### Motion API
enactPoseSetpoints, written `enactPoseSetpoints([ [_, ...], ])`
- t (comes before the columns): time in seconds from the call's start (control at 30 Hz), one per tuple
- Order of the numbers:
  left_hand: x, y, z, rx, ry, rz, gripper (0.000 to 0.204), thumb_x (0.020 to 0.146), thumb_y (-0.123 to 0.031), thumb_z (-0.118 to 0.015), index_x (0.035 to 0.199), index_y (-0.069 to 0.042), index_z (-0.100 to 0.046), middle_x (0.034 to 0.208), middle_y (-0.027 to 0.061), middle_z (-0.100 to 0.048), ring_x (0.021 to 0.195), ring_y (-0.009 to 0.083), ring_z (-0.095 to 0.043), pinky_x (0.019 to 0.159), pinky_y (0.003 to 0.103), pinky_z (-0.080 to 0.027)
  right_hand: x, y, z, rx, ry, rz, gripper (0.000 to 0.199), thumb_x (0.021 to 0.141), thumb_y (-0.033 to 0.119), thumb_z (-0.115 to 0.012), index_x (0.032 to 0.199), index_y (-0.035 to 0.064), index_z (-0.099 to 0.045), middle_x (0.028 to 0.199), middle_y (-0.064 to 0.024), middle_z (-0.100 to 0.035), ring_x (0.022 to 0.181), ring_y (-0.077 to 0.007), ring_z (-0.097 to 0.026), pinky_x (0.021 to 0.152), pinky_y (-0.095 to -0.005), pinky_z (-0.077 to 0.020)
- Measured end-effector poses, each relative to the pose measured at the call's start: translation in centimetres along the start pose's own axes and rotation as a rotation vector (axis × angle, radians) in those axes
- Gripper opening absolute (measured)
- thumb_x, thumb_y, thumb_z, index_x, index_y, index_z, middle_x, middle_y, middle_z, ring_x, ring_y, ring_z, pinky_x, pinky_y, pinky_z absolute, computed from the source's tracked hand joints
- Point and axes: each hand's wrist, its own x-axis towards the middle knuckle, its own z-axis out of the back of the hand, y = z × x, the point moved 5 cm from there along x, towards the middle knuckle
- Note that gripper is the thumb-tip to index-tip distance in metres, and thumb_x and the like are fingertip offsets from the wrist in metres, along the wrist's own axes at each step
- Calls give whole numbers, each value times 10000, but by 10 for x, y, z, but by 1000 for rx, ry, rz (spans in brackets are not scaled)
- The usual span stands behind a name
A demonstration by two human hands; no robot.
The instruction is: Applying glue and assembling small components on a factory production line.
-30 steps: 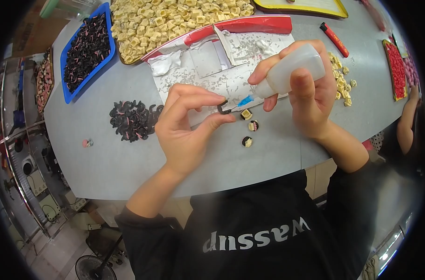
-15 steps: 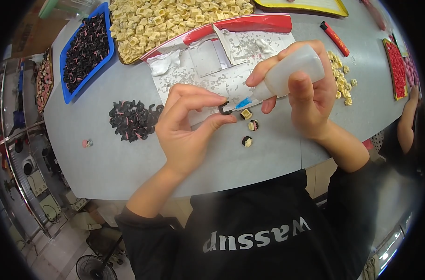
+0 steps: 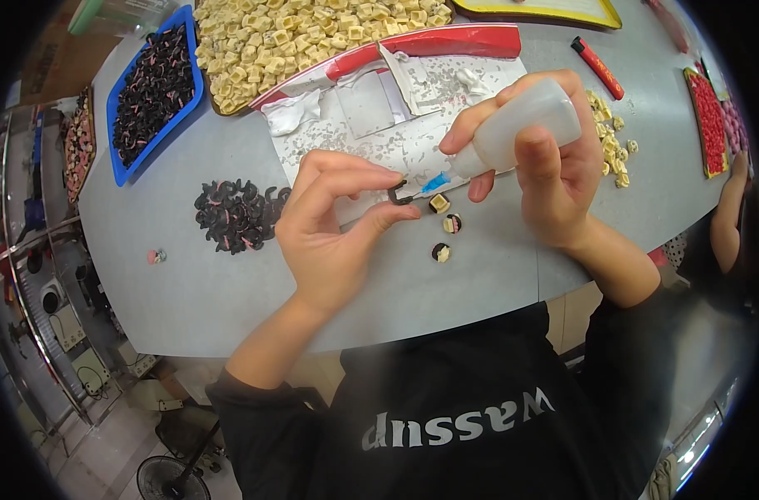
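Between thumb and fingers, my left hand (image 3: pixel 334 225) pinches a small black curved piece (image 3: pixel 401 194). My right hand (image 3: pixel 554 167) is wrapped round a translucent squeeze bottle (image 3: pixel 525 125), tilted so its blue needle tip (image 3: pixel 434 182) points at the black piece. The thin needle end is at or very near the piece; whether they touch I cannot tell. Just right of the left fingertips, three small black-and-cream pieces (image 3: pixel 452 223) lie on the grey table (image 3: pixel 446 300). A loose pile of black curved pieces (image 3: pixel 238 215) lies left of my left hand.
A blue tray (image 3: pixel 118 162) of black pieces stands at the far left, beside a heap of cream square pieces (image 3: pixel 313 42). Behind my hands lies spotted white card (image 3: pixel 313 142) with a red edge. Cream pieces (image 3: pixel 610 142) and a red lighter (image 3: pixel 599 71) lie to the right.
My left hand has shifted very slightly left with the black piece. The bottle in my right hand stays almost in place, its needle still at the piece.
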Motion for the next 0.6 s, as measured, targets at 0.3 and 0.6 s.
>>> enactPoseSetpoints([
  [0.3, 0, 1, 0, -18, 0, 12, 301, 584, 70, -742, 850, -25, -639, 858, 58, -560, 809, 145, -510, 703, 254, -427, 1, 2, 2, -29, 1, -4, 296, 941, 330, -370, 1029, 49, -345, 819, -206, -613, 499, -107, -553, 463, -191, -457],
  [0.6, -1, 2, 0, 15, 8, 10, 297, 580, 26, -761, 844, -47, -646, 849, 32, -579, 795, 131, -501, 659, 242, -388, 0, 1, 0, -1, 4, 2, 300, 936, 328, -387, 1029, 46, -344, 821, -210, -612, 500, -114, -558, 463, -192, -458],
])
